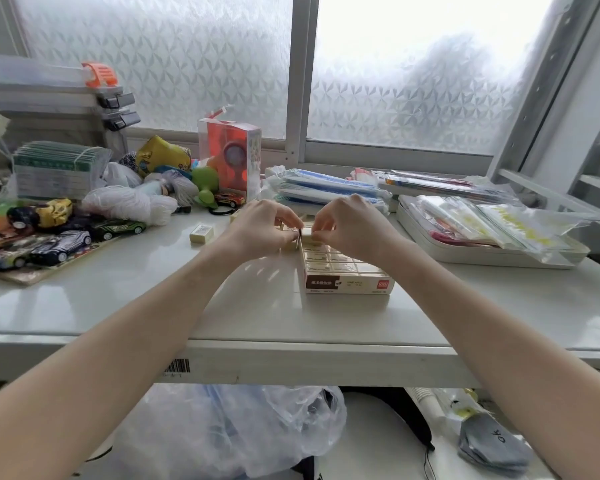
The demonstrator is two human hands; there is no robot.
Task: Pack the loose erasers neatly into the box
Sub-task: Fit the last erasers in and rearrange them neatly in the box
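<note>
An open cream eraser box [349,285] with a brown and red label lies on the white desk, with rows of erasers [326,258] packed inside. Over the box's far end, my left hand [257,226] and my right hand [350,226] meet, and the fingertips of both pinch a cream eraser [308,234] at the box's far left corner. Another loose eraser [201,233] lies on the desk to the left. A few more erasers [290,244] sit under my left hand, mostly hidden.
Toy cars [59,237] on a board and bagged toys crowd the left of the desk [118,299]. A red toy box [231,157] stands behind. Packets [326,188] and a white tray with plastic bags [482,233] fill the right. The window is right behind the desk.
</note>
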